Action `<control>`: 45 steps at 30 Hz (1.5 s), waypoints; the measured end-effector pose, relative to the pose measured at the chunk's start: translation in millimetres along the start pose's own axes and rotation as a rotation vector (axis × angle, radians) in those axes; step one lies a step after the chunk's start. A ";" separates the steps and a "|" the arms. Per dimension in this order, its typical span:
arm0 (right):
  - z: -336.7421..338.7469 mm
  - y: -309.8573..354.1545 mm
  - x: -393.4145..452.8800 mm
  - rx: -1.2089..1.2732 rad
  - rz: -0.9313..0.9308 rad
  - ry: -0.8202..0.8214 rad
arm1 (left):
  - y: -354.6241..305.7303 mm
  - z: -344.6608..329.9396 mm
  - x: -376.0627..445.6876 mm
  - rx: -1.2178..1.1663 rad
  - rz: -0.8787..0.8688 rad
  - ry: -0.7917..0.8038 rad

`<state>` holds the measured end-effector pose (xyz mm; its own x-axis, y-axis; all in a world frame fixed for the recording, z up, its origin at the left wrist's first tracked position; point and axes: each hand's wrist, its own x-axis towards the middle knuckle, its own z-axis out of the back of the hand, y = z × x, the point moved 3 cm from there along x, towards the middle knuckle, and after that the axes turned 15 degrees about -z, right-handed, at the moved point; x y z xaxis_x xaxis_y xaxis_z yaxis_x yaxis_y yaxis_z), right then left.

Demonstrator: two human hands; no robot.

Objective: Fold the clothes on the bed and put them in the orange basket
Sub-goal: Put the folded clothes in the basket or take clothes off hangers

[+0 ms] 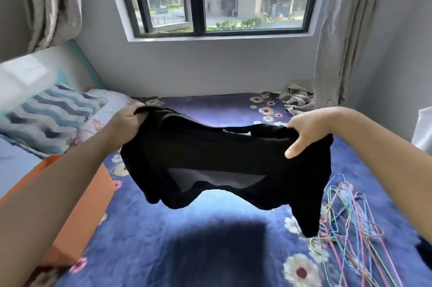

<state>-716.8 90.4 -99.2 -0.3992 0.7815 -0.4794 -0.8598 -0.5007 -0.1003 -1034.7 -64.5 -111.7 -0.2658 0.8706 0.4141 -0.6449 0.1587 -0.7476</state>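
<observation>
At the lower left of the frame the orange basket (81, 195) is sitting on the bed (210, 258), against the person's left forearm. Just right of it, at centre left, the left hand (126, 123) is clamping its grip on one top corner of the black garment (222, 170), fingers curled into the cloth. The garment is hanging in mid-frame, clear of the bed, its long axis running left to right across the picture between the two hands, with the top edge sagging slightly and the loose parts pointing down (one tail is drooping lowest at the right). At centre right the right hand (304, 135) is gripping the other corner. To fold well, the person is probably best pulling the top edge taut and level, then lowering the garment flat onto the bed, away from the coloured hangers (346, 223) at the lower right.
</observation>
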 end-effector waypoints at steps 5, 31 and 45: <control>-33.5 38.2 -58.9 -0.085 -0.093 0.218 | -5.7 20.1 -66.3 0.140 0.064 0.392; -154.5 43.1 247.2 -0.055 -0.458 0.031 | 297.0 -43.7 -21.6 0.716 0.390 0.175; -263.4 54.3 404.6 1.226 -0.975 -0.091 | 473.5 -134.5 20.4 0.289 0.882 -0.005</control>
<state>-841.2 281.4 -528.3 0.4652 0.6528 -0.5978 -0.4947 0.7518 0.4360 -1249.1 91.1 -527.1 -0.7478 0.6190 -0.2400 -0.3613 -0.6828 -0.6350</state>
